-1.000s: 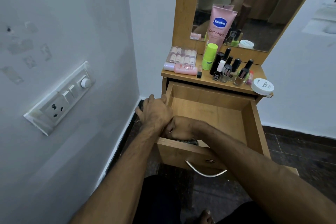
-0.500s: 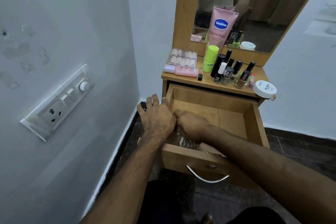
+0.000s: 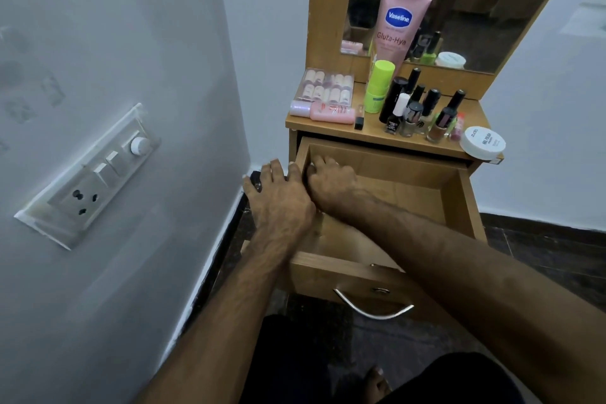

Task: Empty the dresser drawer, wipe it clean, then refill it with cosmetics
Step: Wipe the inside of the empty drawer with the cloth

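The wooden dresser drawer [image 3: 328,272] is pulled out, and its visible inside holds no cosmetics. My left hand [image 3: 278,197] lies over the drawer's left side wall, fingers draped down the outside. My right hand [image 3: 331,180] is inside, pressed into the far left corner, fingers curled; the wiping cloth under it is almost wholly hidden. The cosmetics stand on the dresser top [image 3: 370,133]: a pink Vaseline tube [image 3: 398,26], a green stick [image 3: 378,85], several nail polish bottles [image 3: 413,108], a pink bottle [image 3: 331,111], a clear case [image 3: 326,87] and a white jar [image 3: 482,143].
A grey wall with a switch and socket panel [image 3: 95,174] stands close on the left, leaving a narrow gap beside the drawer. A mirror [image 3: 475,10] rises behind the cosmetics. The curved metal handle [image 3: 370,308] juts from the drawer front. Dark floor lies below; my foot [image 3: 377,384] shows.
My right hand has slid from the near left part of the drawer up into its far left corner. My left hand has shifted forward along the side wall.
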A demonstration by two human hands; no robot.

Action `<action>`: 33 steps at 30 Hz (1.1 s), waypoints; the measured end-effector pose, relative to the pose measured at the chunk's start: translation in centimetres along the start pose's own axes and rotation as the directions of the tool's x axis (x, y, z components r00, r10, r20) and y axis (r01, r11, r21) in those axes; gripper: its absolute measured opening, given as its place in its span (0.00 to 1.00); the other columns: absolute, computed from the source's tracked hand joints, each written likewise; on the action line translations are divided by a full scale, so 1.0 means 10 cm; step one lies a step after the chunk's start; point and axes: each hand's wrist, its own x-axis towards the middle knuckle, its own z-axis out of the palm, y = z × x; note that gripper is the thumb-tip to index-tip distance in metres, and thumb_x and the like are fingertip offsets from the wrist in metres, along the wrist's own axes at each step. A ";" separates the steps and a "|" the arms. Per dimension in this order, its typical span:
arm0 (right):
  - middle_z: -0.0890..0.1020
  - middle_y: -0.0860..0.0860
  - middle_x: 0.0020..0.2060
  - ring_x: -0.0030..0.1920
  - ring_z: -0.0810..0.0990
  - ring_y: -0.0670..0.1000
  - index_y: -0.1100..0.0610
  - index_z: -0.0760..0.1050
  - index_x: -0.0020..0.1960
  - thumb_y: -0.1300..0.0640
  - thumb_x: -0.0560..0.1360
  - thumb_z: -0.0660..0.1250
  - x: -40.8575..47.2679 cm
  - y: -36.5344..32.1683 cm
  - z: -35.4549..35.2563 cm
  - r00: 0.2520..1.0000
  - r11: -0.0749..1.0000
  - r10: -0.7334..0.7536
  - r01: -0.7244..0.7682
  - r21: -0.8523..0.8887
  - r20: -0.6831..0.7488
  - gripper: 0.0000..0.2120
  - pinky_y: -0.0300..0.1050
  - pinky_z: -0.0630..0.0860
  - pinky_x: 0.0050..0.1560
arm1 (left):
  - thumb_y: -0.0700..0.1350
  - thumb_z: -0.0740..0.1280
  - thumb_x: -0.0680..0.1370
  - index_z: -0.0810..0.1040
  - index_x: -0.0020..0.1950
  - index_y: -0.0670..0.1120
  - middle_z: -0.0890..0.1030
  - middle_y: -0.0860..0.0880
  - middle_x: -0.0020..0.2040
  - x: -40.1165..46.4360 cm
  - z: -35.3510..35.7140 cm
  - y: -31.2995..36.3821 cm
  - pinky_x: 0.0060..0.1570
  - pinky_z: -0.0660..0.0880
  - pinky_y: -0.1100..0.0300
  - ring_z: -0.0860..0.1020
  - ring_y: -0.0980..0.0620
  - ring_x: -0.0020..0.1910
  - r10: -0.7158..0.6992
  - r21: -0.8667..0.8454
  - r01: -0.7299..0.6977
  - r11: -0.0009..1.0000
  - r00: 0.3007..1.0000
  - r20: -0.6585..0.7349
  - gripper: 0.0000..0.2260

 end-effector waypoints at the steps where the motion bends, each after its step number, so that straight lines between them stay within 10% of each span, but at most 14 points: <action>1: 0.69 0.57 0.70 0.69 0.70 0.58 0.58 0.71 0.73 0.51 0.83 0.59 -0.05 0.02 0.00 1.000 1.000 0.000 0.000 -0.024 -0.010 0.21 0.55 0.75 0.59 | 0.55 0.60 0.81 0.52 0.82 0.50 0.49 0.42 0.82 0.01 0.01 -0.01 0.75 0.40 0.33 0.46 0.41 0.81 0.001 0.012 -0.001 1.000 1.000 -0.002 0.32; 15: 0.84 0.50 0.42 0.40 0.82 0.50 0.55 0.81 0.51 0.57 0.83 0.60 -0.82 1.09 0.28 0.947 0.910 0.270 -0.193 -0.367 0.172 0.11 0.45 0.79 0.43 | 0.52 0.58 0.82 0.56 0.81 0.50 0.53 0.41 0.82 -0.01 0.06 -0.03 0.75 0.43 0.31 0.51 0.41 0.81 0.003 0.009 -0.003 1.000 0.999 -0.036 0.28; 25: 0.83 0.51 0.55 0.56 0.81 0.51 0.56 0.79 0.59 0.54 0.82 0.62 -0.79 1.00 0.18 0.888 0.934 0.239 -0.100 -0.342 0.393 0.11 0.43 0.72 0.47 | 0.47 0.57 0.82 0.53 0.82 0.48 0.60 0.45 0.81 -0.03 -0.01 0.03 0.76 0.47 0.35 0.59 0.42 0.79 0.014 -0.079 -0.014 0.997 1.000 0.003 0.28; 33: 0.78 0.53 0.47 0.49 0.77 0.53 0.61 0.77 0.54 0.55 0.81 0.63 -1.06 0.80 -0.10 0.567 0.945 0.107 0.198 -0.261 0.817 0.09 0.48 0.74 0.54 | 0.46 0.58 0.83 0.51 0.82 0.48 0.62 0.44 0.80 -0.05 -0.04 0.04 0.76 0.56 0.38 0.63 0.39 0.76 -0.012 -0.138 0.019 0.990 0.999 0.053 0.29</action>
